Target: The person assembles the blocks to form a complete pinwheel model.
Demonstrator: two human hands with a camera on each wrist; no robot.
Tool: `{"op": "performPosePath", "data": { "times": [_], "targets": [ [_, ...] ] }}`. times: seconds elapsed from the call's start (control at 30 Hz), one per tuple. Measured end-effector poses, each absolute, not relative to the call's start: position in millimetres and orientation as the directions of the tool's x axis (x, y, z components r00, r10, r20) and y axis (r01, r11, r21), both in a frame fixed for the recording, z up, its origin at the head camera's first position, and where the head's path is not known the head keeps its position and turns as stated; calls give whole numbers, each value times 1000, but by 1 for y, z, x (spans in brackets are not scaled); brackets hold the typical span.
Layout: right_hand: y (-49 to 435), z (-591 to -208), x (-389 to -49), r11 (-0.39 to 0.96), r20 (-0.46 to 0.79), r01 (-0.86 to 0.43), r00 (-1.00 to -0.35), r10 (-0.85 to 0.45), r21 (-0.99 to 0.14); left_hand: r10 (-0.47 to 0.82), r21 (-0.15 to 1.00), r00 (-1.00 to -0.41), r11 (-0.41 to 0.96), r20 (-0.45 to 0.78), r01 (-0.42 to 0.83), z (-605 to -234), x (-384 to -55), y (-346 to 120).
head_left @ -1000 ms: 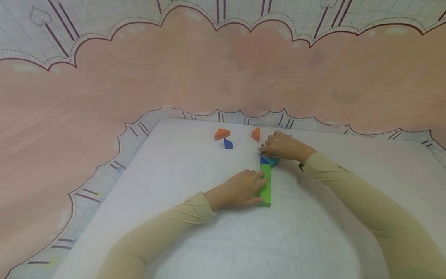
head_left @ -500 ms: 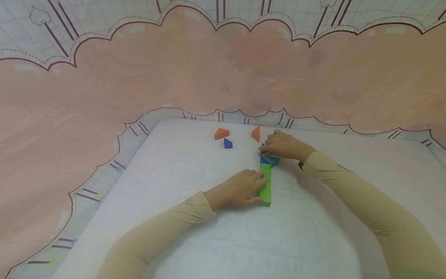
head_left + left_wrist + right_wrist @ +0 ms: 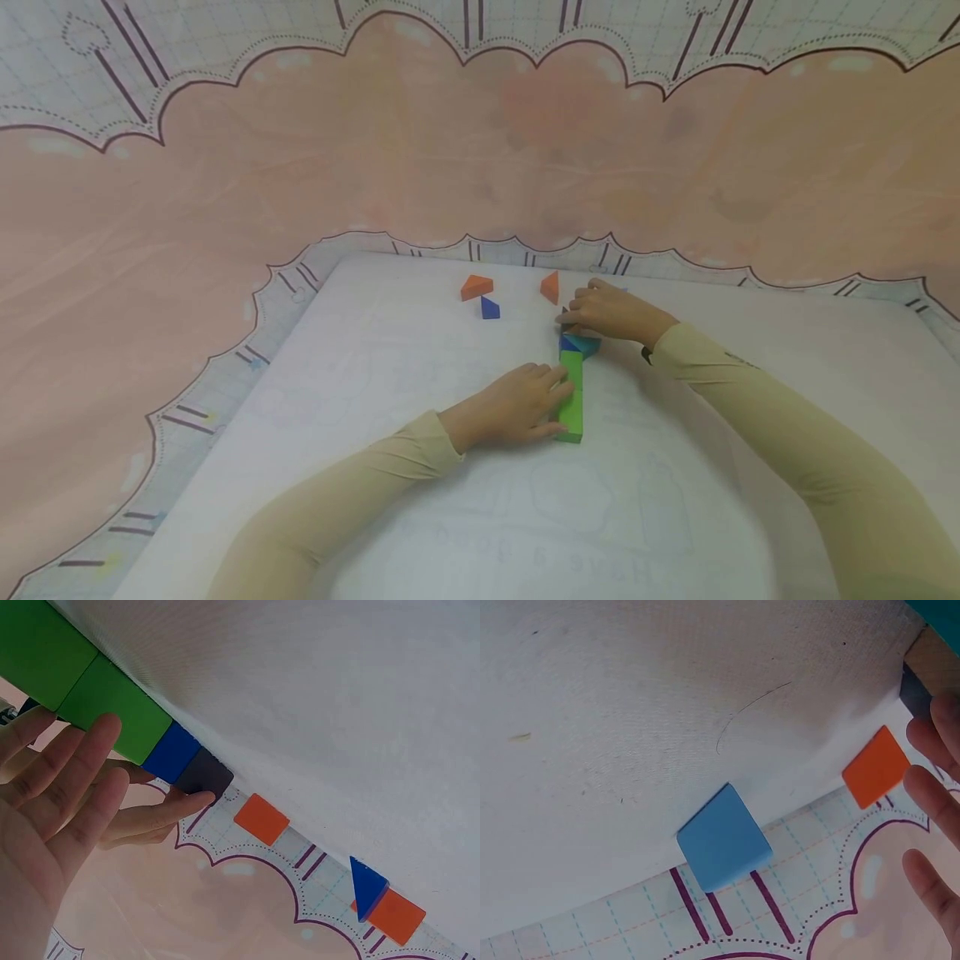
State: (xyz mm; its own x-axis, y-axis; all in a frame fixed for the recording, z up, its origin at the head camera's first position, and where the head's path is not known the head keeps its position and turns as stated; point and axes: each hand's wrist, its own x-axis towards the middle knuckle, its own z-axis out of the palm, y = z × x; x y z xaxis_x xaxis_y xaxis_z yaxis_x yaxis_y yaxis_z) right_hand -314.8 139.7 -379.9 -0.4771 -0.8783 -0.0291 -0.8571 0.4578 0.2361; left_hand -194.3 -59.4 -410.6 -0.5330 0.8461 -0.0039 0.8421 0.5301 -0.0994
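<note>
A row of blocks stands on the white table. Its near part is two green blocks, then a blue block, then a dark grey block at the far end. A teal block sits against the right side, beside a brown piece. My left hand touches the green blocks from the left, its fingers spread and fairly straight. The right hand reaches over the far end, with a fingertip on the dark grey block. Part of that end is hidden beneath this hand.
Beyond the row lies an orange block. To its left are another orange block and a small blue wedge. A light blue block shows in the right wrist view. A patterned, scalloped cloth borders the table.
</note>
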Motion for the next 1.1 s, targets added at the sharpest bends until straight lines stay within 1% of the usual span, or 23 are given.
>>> {"op": "performPosePath", "data": {
  "times": [0.23, 0.4, 0.47, 0.53, 0.63, 0.7, 0.77, 0.83, 0.9, 1.1],
  "targets": [
    [139, -379, -314, 467, -29, -853, -486, -873, 233, 850, -106, -527, 524, 5, 845, -411, -195, -60],
    [143, -380, -313, 449, 4, -852, -465, -885, 271, 850, -89, -526, 525, 7, 846, -411, -194, -60],
    [145, -380, -313, 454, 1, -843, -474, -881, 288, 849, -83, -528, 527, 6, 846, -411, -194, -60],
    [149, -376, -312, 477, -12, -828, -503, -864, 293, 849, -80, -528, 527, 7, 846, -411, -193, -59],
    [160, -367, -310, 560, -19, -785, -585, -811, 265, 852, -84, -524, 523, 17, 848, -411, -193, -58],
    [169, -359, -310, 614, 11, -753, -630, -777, 238, 853, -89, -521, 521, 26, 849, -411, -192, -58],
    [180, -353, -311, 649, 63, -730, -653, -755, 214, 854, -96, -518, 519, 35, 849, -411, -192, -58],
    [190, -350, -314, 659, 112, -720, -653, -749, 216, 855, -102, -517, 519, 42, 849, -410, -192, -59],
    [201, -349, -317, 656, 155, -723, -638, -755, 219, 855, -106, -517, 519, 44, 848, -410, -192, -59],
    [218, -363, -328, 652, 185, -717, -625, -758, 247, 852, -107, -523, 523, 33, 846, -408, -191, -60]
  ]
}}
